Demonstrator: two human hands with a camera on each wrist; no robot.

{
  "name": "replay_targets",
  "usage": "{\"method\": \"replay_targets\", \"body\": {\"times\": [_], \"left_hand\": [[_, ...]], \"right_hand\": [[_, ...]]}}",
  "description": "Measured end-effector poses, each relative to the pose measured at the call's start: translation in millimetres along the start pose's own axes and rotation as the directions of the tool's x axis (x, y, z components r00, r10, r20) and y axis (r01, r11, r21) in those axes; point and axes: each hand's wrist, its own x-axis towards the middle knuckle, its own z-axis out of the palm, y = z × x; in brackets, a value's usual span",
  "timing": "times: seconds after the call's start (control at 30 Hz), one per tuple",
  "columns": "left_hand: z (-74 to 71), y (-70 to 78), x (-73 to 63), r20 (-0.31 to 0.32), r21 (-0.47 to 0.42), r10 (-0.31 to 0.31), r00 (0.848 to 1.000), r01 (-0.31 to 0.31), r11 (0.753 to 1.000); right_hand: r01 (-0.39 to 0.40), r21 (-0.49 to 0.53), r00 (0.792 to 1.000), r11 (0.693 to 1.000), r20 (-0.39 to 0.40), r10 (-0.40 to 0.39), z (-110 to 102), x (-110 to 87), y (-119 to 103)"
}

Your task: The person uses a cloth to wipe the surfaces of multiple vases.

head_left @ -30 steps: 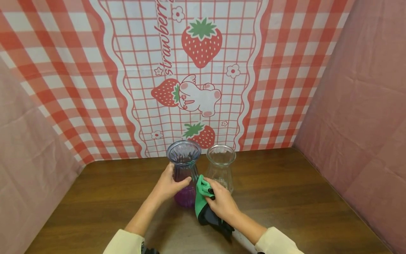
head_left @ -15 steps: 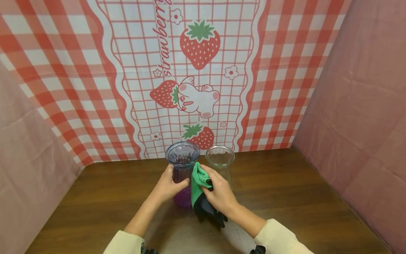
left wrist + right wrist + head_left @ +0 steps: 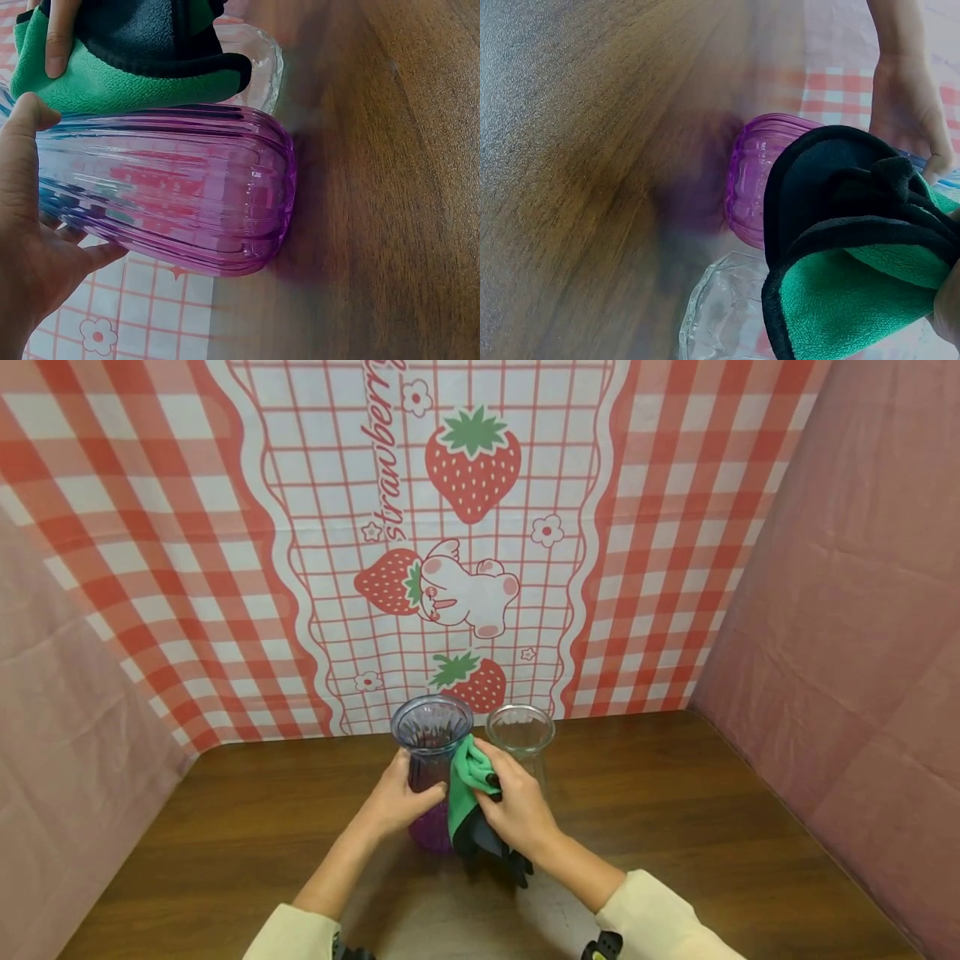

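A ribbed glass vase (image 3: 431, 827), blue at its flared rim and purple at its base, stands upright on the table. My left hand (image 3: 397, 797) grips its left side, the thumb across the front and the other fingers round behind. In my right hand (image 3: 519, 802) is a bunched green and black cloth (image 3: 467, 777), pinched between thumb and fingers. In the left wrist view, the cloth (image 3: 142, 82) lies along the vase's side (image 3: 187, 187). A clear glass vase (image 3: 521, 727) stands just to the right, partly hidden behind my right hand and the cloth.
The wooden table (image 3: 712, 827) stretches out on both sides of the vases. A red and white strawberry-print cloth (image 3: 472, 577) hangs behind them, close to their backs. Pink cloth panels (image 3: 847, 652) close in the left and right sides.
My right hand has moved the cloth up and slightly left along the purple-blue vase, towards its rim. My left hand keeps its grip, and both vases stand where they were.
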Motion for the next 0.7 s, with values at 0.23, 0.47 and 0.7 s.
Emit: {"method": "replay_targets", "body": {"times": [0.23, 0.47, 0.7], "left_hand": [[-1.0, 0.4, 0.4, 0.012, 0.013, -0.008, 1.0, 0.008, 1.0], [-2.0, 0.0, 0.5, 0.014, 0.023, -0.008, 1.0, 0.007, 1.0], [0.7, -0.6, 0.8, 0.015, -0.013, -0.032, 0.999, 0.032, 0.999]], "right_hand": [[-0.022, -0.005, 0.999, 1.0, 0.028, 0.022, 3.4, -1.8, 2.2], [-0.118, -0.027, 0.985, 0.993, 0.127, 0.121, 4.5, -10.6, 5.6], [-0.171, -0.051, 0.966, 0.984, 0.188, 0.178, 8.1, -24.9, 12.6]]}}
